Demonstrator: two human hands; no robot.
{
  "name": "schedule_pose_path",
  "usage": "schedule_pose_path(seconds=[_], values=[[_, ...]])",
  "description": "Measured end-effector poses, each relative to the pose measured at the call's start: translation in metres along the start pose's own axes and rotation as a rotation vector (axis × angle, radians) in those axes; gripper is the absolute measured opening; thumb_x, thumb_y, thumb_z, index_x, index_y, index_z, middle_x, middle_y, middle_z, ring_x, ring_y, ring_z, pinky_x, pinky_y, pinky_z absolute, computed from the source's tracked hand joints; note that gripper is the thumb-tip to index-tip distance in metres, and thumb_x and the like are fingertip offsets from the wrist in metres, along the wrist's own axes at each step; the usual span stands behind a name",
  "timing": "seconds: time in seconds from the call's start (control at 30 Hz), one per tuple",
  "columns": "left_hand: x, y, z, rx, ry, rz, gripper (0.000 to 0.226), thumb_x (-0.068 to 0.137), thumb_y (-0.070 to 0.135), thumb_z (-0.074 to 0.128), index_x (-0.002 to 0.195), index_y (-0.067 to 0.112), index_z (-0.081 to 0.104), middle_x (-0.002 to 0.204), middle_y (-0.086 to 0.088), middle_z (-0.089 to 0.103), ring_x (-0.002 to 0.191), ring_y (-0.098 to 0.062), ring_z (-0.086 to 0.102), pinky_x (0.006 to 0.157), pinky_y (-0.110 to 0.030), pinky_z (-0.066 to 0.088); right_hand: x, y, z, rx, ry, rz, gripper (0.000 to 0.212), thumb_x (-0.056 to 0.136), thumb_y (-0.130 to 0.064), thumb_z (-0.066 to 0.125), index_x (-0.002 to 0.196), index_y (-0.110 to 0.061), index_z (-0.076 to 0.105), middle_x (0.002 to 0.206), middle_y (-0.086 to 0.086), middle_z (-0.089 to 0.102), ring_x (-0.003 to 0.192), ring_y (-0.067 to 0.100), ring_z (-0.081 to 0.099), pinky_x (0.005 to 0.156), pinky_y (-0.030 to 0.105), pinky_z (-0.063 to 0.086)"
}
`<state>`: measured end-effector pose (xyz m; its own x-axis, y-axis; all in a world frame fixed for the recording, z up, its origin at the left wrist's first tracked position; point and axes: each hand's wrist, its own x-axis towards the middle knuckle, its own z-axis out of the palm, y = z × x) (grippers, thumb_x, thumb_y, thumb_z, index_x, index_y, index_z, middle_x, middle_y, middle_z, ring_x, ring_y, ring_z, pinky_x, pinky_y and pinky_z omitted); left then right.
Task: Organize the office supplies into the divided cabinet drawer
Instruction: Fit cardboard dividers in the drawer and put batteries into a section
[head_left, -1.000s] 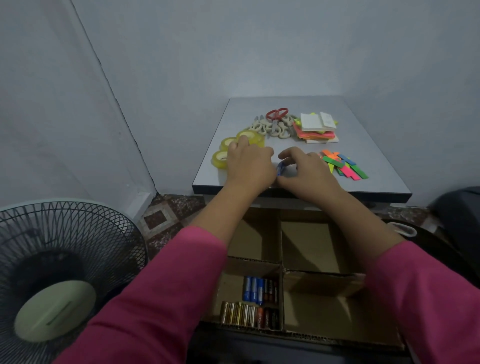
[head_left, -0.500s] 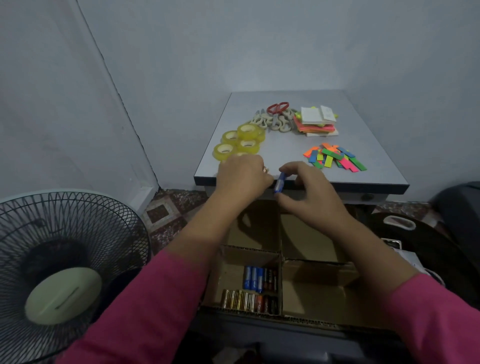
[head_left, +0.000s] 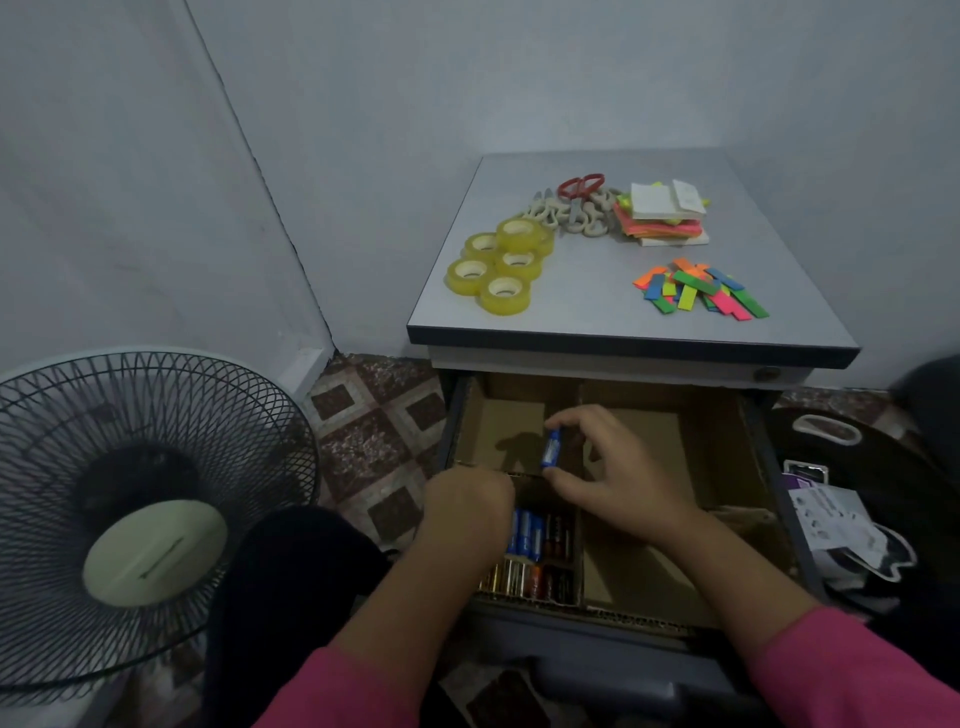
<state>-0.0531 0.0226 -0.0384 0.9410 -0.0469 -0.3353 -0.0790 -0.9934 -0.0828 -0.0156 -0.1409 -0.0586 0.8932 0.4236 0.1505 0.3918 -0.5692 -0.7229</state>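
Note:
The open drawer (head_left: 737, 447) holds cardboard dividers that form several compartments. The near-left compartment contains rows of batteries (head_left: 540, 556). My right hand (head_left: 608, 467) pinches a blue battery (head_left: 551, 448) upright between thumb and fingers, above the divider at the middle of the drawer. My left hand (head_left: 467, 512) reaches down into the near-left compartment with its fingers curled and hidden; what it holds cannot be made out. On the cabinet top (head_left: 587, 312) lie several yellow tape rolls (head_left: 498, 265), scissors (head_left: 576, 200), a stack of sticky notes (head_left: 665, 215) and coloured strips (head_left: 696, 288).
A standing fan (head_left: 140, 509) fills the lower left, close to my left arm. A dark bag and papers (head_left: 831, 514) lie right of the drawer. The patterned floor (head_left: 374, 431) shows between fan and cabinet. Walls close in behind the cabinet.
Both hands have come down from the front edge of the cabinet top into the drawer. The right hand carried the blue battery down with it; the left hand dropped into the battery compartment.

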Motion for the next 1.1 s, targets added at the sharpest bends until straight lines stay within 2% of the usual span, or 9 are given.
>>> schedule_pose_path(seconds=[0.2,0.37,0.6,0.7,0.77,0.83,0.87,0.93,1.1], values=[[0.000,0.013,0.025,0.138,-0.100,0.064,0.023,0.098,0.007,0.043,0.113,0.009,0.060,0.119,-0.008,0.062,0.110,-0.023,0.059,0.088,-0.032,0.047,-0.002,0.006,0.002,0.002,0.000,-0.012,0.038,0.083,-0.029,0.068,0.112,-0.042,0.047,0.113,-0.022,0.046,0.105,-0.008,0.045,0.072,0.009,0.037],[0.003,0.014,0.029,0.166,-0.156,0.062,0.025,0.098,0.008,0.043,0.118,0.007,0.059,0.123,-0.009,0.060,0.113,-0.024,0.058,0.091,-0.033,0.047,-0.001,0.010,0.003,-0.007,-0.014,-0.036,0.038,0.082,-0.032,0.067,0.111,-0.045,0.046,0.112,-0.022,0.046,0.103,-0.003,0.048,0.075,0.016,0.042],[0.003,0.008,0.029,0.098,-0.170,0.040,0.025,0.099,0.008,0.042,0.115,0.006,0.060,0.121,-0.010,0.061,0.111,-0.024,0.059,0.092,-0.033,0.049,-0.004,0.013,0.003,-0.001,-0.012,-0.058,0.038,0.081,-0.030,0.068,0.111,-0.042,0.049,0.109,-0.022,0.047,0.101,-0.003,0.048,0.072,0.014,0.037],[0.008,0.000,0.001,-0.161,-0.230,0.005,0.023,0.094,0.011,0.053,0.117,0.010,0.057,0.111,-0.007,0.060,0.103,-0.021,0.060,0.088,-0.032,0.050,-0.006,0.014,0.002,-0.012,-0.028,-0.064,0.035,0.081,-0.030,0.068,0.111,-0.040,0.051,0.109,-0.025,0.047,0.102,-0.005,0.048,0.076,0.014,0.039],[0.014,-0.015,-0.019,-0.463,-0.217,0.000,0.014,0.091,0.016,0.060,0.105,0.016,0.060,0.095,-0.004,0.062,0.083,-0.014,0.063,0.075,-0.028,0.054,-0.007,0.014,0.001,-0.040,-0.047,-0.081,0.032,0.081,-0.034,0.066,0.110,-0.039,0.053,0.112,-0.024,0.048,0.105,-0.004,0.047,0.083,0.019,0.043],[0.016,-0.031,-0.023,-0.849,-0.024,0.036,0.002,0.092,0.018,0.059,0.092,0.019,0.062,0.081,-0.003,0.065,0.059,-0.009,0.060,0.053,-0.021,0.049,-0.008,0.013,0.002,-0.092,-0.071,-0.110,0.029,0.081,-0.039,0.064,0.109,-0.038,0.056,0.115,-0.020,0.050,0.110,-0.001,0.046,0.090,0.026,0.046],[0.018,-0.038,-0.019,-1.014,0.118,0.047,0.005,0.092,0.017,0.059,0.089,0.018,0.062,0.075,-0.003,0.065,0.052,-0.007,0.056,0.047,-0.020,0.044,-0.009,0.012,0.004,-0.124,-0.082,-0.128,0.030,0.081,-0.043,0.062,0.110,-0.037,0.057,0.116,-0.018,0.052,0.112,0.000,0.045,0.092,0.029,0.046],[0.026,-0.047,-0.008,-1.298,0.322,0.043,0.006,0.093,0.013,0.059,0.088,0.014,0.063,0.070,-0.005,0.064,0.046,-0.007,0.051,0.043,-0.020,0.039,-0.009,0.008,0.007,-0.177,-0.105,-0.170,0.036,0.080,-0.051,0.055,0.112,-0.034,0.060,0.115,-0.016,0.054,0.112,0.001,0.045,0.092,0.032,0.046],[0.046,-0.044,0.000,-1.644,0.452,-0.017,0.006,0.093,0.007,0.057,0.089,0.005,0.060,0.068,-0.006,0.061,0.046,-0.007,0.051,0.043,-0.019,0.039,-0.009,-0.009,0.016,-0.433,-0.148,-0.409,0.038,0.084,-0.050,0.053,0.112,-0.027,0.066,0.112,-0.008,0.064,0.102,0.009,0.054,0.080,0.028,0.050]])
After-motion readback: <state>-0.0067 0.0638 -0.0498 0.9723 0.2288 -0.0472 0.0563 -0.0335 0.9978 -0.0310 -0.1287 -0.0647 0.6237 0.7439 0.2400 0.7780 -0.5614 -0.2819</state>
